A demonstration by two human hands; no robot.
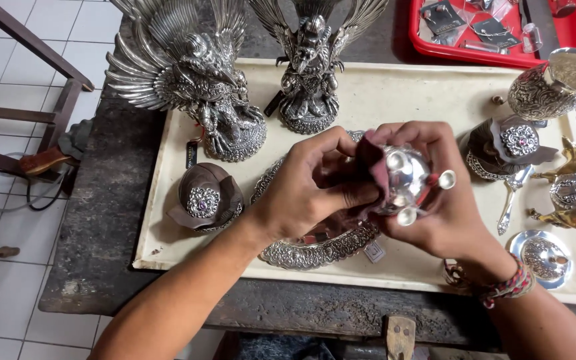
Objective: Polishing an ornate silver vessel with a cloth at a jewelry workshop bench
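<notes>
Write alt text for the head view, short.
Two bare hands hold a small footed silver bowl over a cream tray: the left hand presses a dark cloth to it, the right hand cradles it. Ornate winged silver statues stand behind.

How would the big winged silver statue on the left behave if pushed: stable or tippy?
The winged silver statue looks top-heavy: wide wings over a smaller round base, so probably tippy. Dense metal suggests heavy. Thin feather tips may bend.

A small silver vessel (pixel 409 179) — polished, rounded, turned bottom-up so its three ball feet point outward — sits above the oval embossed tray (pixel 315 250). A dark reddish cloth (pixel 371 163) wraps its left side, pressed against the metal.
</notes>
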